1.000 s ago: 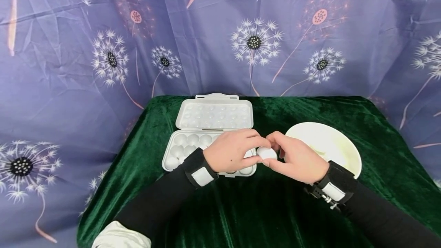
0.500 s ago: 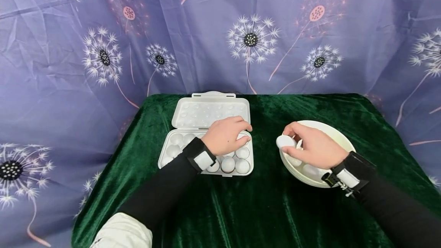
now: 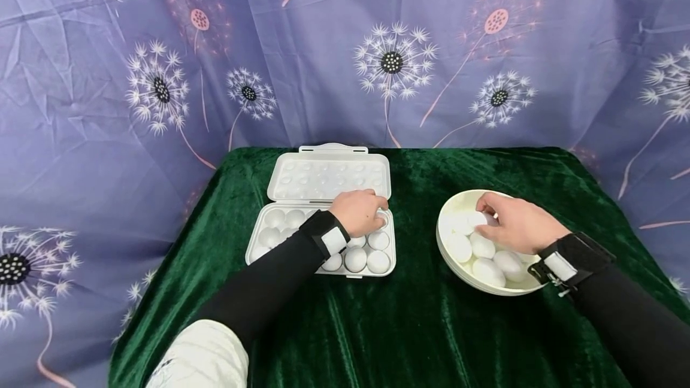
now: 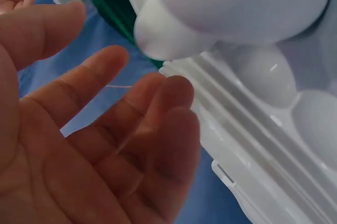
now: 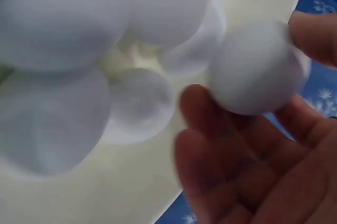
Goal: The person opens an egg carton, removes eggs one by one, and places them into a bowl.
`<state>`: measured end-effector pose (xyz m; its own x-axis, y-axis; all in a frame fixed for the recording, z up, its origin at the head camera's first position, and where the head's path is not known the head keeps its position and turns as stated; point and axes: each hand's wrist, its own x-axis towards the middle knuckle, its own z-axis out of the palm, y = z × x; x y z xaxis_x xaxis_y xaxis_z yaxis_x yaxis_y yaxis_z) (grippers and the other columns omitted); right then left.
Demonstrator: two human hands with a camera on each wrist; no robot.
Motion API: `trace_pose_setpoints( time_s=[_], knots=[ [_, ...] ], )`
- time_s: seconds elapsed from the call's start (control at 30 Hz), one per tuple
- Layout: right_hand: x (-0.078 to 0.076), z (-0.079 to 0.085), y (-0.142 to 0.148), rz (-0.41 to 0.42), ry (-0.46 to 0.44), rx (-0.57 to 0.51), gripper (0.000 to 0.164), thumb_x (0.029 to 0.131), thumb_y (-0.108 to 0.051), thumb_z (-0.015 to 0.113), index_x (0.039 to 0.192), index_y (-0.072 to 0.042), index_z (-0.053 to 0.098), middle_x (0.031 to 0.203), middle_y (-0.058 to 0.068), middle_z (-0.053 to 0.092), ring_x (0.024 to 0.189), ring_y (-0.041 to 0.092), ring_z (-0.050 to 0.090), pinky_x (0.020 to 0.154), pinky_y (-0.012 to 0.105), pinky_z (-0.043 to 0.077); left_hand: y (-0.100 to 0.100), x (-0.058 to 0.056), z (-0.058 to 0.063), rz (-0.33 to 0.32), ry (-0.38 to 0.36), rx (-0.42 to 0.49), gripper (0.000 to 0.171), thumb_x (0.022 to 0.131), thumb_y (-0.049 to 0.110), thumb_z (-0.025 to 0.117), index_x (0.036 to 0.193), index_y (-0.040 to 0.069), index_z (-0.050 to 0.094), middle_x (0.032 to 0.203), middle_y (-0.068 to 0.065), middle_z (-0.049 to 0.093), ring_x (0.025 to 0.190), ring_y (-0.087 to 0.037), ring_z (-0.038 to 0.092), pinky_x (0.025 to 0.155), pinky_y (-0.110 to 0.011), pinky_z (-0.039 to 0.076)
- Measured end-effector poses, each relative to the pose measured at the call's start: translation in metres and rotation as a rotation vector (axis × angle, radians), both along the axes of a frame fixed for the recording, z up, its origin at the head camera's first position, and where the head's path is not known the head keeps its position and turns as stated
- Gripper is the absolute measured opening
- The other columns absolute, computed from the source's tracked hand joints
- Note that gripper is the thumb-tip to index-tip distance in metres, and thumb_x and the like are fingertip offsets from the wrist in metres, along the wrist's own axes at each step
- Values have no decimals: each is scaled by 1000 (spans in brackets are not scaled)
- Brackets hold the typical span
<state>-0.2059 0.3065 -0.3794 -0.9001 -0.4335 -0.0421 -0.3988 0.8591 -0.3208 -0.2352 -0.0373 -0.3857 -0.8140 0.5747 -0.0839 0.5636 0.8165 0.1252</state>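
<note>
At frame right, right hand [image 3: 518,224]: pinches egg [image 5: 255,69]; slip could crack it.
Centre, left hand [image 3: 357,211]: relaxed, empty.

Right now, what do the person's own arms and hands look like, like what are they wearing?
The left hand and right hand are bare. Black sleeves cover both forearms, with black wristbands each bearing a white rectangular patch. White fabric shows higher on the left arm.
</note>
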Motion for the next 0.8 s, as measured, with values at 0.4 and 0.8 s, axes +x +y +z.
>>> trace_pose_setpoints(
  time_s=[0.4, 0.8],
  knots=[
    [-9, -9, 1, -10, -63, 122, 17, 89, -22, 74, 103, -20, 64, 88, -5, 58, 72, 15, 48, 66, 37, 35, 7, -5, -7, 39, -16, -39, 32, 95, 27, 67, 127, 24, 71, 122, 2, 71, 108, -17, 66, 86, -41, 53],
    [-10, -17, -7, 5, -104, 142, 18, 86, -26, 76, 95, -19, 62, 71, -5, 47, 61, 14, 40, 62, 34, 26, 11, -13, -12, 63, -8, -122, 38, 91, 24, 69, 129, 28, 71, 119, 6, 72, 108, -17, 67, 84, -41, 53]
  ],
)
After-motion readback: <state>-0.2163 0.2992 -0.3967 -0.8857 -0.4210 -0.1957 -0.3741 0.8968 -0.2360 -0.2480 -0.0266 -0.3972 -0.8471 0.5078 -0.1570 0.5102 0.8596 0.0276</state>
